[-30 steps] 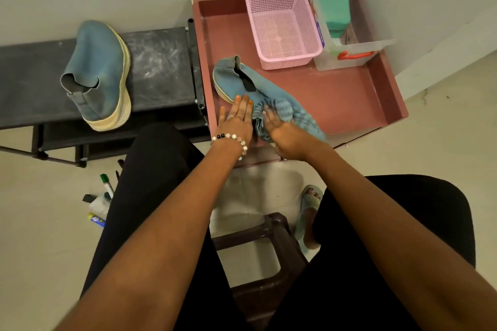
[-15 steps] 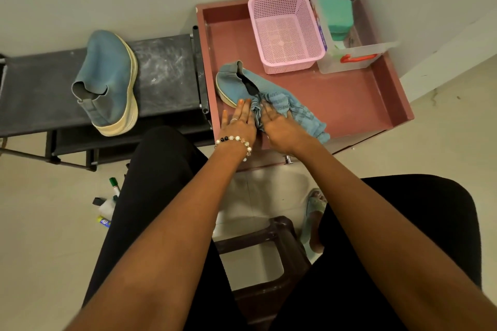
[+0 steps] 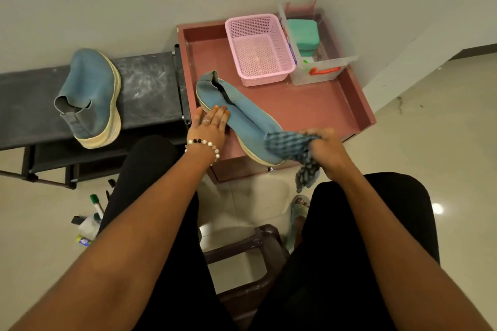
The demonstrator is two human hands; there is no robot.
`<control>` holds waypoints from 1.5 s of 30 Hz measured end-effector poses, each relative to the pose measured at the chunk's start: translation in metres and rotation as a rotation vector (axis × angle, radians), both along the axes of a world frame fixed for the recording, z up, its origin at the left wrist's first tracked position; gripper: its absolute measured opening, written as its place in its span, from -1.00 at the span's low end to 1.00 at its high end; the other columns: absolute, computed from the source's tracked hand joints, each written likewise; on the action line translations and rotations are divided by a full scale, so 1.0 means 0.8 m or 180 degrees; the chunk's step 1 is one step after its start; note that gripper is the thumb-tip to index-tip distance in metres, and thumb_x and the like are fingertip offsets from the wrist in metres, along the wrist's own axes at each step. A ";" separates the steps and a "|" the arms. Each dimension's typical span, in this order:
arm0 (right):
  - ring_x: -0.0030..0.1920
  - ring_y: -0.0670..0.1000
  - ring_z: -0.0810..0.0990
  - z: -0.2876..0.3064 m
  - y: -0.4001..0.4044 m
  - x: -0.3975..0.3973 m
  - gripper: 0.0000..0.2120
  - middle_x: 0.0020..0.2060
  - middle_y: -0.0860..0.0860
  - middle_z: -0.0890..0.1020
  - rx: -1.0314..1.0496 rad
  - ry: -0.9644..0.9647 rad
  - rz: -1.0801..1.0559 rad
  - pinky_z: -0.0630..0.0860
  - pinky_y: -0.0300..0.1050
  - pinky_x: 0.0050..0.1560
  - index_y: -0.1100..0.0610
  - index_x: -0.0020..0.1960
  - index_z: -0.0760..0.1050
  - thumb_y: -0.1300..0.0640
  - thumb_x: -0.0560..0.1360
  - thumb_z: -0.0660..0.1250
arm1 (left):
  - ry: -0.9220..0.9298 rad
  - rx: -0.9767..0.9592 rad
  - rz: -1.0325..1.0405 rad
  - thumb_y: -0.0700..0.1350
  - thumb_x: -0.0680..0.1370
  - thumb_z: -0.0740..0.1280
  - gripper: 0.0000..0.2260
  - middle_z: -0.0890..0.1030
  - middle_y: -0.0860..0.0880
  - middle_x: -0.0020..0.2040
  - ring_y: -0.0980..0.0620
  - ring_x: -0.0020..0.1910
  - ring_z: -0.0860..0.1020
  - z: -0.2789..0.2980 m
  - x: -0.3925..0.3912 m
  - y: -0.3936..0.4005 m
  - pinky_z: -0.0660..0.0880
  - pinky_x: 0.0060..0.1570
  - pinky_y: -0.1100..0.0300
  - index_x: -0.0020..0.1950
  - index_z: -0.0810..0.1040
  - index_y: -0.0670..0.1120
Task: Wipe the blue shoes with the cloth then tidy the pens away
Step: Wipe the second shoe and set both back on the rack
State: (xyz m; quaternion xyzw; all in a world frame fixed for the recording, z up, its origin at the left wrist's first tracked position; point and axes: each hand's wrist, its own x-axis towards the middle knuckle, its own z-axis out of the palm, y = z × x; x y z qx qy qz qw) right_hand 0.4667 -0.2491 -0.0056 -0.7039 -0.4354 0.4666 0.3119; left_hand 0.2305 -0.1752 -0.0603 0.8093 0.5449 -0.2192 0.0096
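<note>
Head view: pink basket (image 3: 259,51) beside clear box (image 3: 318,72).

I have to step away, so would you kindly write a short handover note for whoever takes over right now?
Left hand: fingers straight, pressing the heel end of the blue shoe in the red tray.
Right hand: grips the checked cloth at that shoe's toe.
Second blue shoe sits on the dark rack.
Pens lie on the floor by the left leg; pink basket holds nothing.
Done: wiping of the tray shoe is under way.
Left: finish it, the other shoe if not yet wiped, then tidy the pens.
</note>
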 end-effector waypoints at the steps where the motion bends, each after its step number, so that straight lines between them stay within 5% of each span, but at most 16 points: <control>1: -0.20 0.07 0.64 0.004 -0.002 0.002 -0.52 -0.32 0.03 0.67 0.0013 0.0436 -0.0484 0.59 -0.02 -0.18 0.14 -0.27 0.62 0.53 0.35 0.00 | 0.0070 0.0006 0.0028 -0.18 0.66 -0.12 -0.51 -0.21 0.03 0.57 0.00 0.54 -0.18 0.001 -0.003 0.002 -0.25 0.46 -0.08 0.56 -0.23 -0.09; 3: -0.13 0.14 0.67 0.003 0.002 0.009 -0.55 -0.21 0.10 0.69 0.0015 0.1006 -0.1199 0.63 0.07 -0.10 0.21 -0.13 0.61 0.52 0.37 0.01 | 0.0163 -0.0053 0.0166 -0.17 0.65 -0.11 -0.50 -0.23 0.04 0.56 -0.04 0.55 -0.18 0.005 -0.007 0.005 -0.27 0.45 -0.07 0.56 -0.24 -0.07; 5: -0.13 0.18 0.67 -0.004 0.006 0.011 -0.56 -0.14 0.16 0.68 0.0022 0.0873 -0.1252 0.63 0.14 -0.06 0.19 -0.04 0.60 0.50 0.39 0.03 | 0.0197 -0.0085 0.0263 -0.17 0.65 -0.10 -0.49 -0.23 0.02 0.56 -0.07 0.55 -0.17 0.009 -0.007 0.003 -0.28 0.45 -0.08 0.56 -0.24 -0.09; 8: -0.16 0.19 0.64 -0.020 0.007 -0.010 -0.53 -0.07 0.28 0.66 -0.0135 0.0227 -0.0397 0.58 0.27 -0.04 0.03 -0.05 0.59 0.48 0.39 0.06 | -0.0089 -0.0023 0.0194 -0.19 0.63 0.00 -0.49 -0.03 -0.13 0.57 -0.13 0.55 -0.04 0.014 0.000 -0.004 -0.16 0.47 -0.10 0.56 -0.07 -0.20; 12: 0.00 0.09 0.64 -0.028 0.011 -0.046 -0.53 -0.05 0.09 0.68 -0.0264 0.0094 0.0492 0.57 0.08 0.08 0.09 0.06 0.61 0.48 0.39 0.11 | -0.0837 0.0134 -0.0315 -0.28 0.50 0.19 -0.54 0.47 -0.18 0.32 -0.13 0.33 0.39 0.018 0.017 -0.007 0.02 0.48 -0.04 0.40 0.30 -0.22; 17: -0.10 0.17 0.58 -0.007 0.020 -0.055 -0.62 -0.15 0.11 0.64 0.1220 -0.1286 0.0280 0.51 -0.07 -0.09 0.23 0.08 0.59 0.34 0.34 0.15 | -0.0796 -0.0189 -0.0562 -0.19 0.62 0.11 -0.52 0.21 -0.16 0.51 -0.14 0.48 0.18 0.006 0.024 -0.020 -0.02 0.46 -0.03 0.53 0.09 -0.19; 21: 0.18 0.21 0.51 -0.016 0.030 -0.079 -0.46 0.17 0.13 0.60 0.2209 -0.2245 0.1641 0.46 0.07 0.12 0.22 0.23 0.54 0.28 0.26 0.17 | -0.0752 -0.0577 -0.0148 -0.05 0.66 0.06 -0.51 0.05 -0.06 0.57 -0.05 0.55 -0.01 0.005 0.014 -0.026 -0.14 0.46 -0.13 0.57 0.02 -0.04; 24: 0.47 0.13 0.21 -0.035 0.036 -0.105 -0.41 0.46 0.03 0.31 0.1435 -0.3280 0.2956 0.30 0.12 0.24 0.10 0.46 0.29 0.21 0.43 0.17 | -0.0630 -0.0588 0.0046 -0.01 0.65 0.05 -0.56 0.16 -0.02 0.54 0.01 0.53 0.08 0.009 0.014 -0.033 -0.25 0.46 -0.15 0.53 0.18 -0.04; 27: 0.54 0.04 -0.09 -0.049 0.044 -0.094 -0.45 0.54 -0.08 0.06 0.0694 -0.3586 0.3035 0.11 0.09 0.37 0.06 0.55 0.07 0.19 0.58 0.08 | -0.0670 -0.0564 0.0211 0.09 0.64 0.06 -0.52 0.10 0.04 0.56 0.08 0.54 -0.05 0.004 0.012 -0.037 -0.25 0.43 -0.17 0.54 0.16 -0.02; 34: 0.54 0.05 -0.13 -0.054 0.045 -0.114 -0.52 0.55 -0.08 0.01 0.0168 -0.3919 0.2621 0.10 0.13 0.40 0.08 0.54 0.07 0.12 0.63 0.00 | -0.0461 -0.0289 0.0257 0.14 0.64 0.03 -0.45 0.06 0.05 0.57 0.10 0.54 -0.02 0.006 0.013 -0.042 -0.29 0.43 -0.14 0.56 0.05 -0.05; 45: 0.53 0.11 -0.23 -0.057 0.068 -0.123 -0.48 0.55 0.06 -0.12 0.0228 -0.4505 0.3309 0.00 0.21 0.43 0.19 0.55 -0.09 0.04 0.64 -0.10 | -0.0633 -0.0584 0.0394 0.11 0.64 0.05 -0.42 -0.06 -0.06 0.58 -0.01 0.55 -0.13 -0.003 0.020 -0.039 -0.22 0.46 -0.08 0.56 -0.01 -0.17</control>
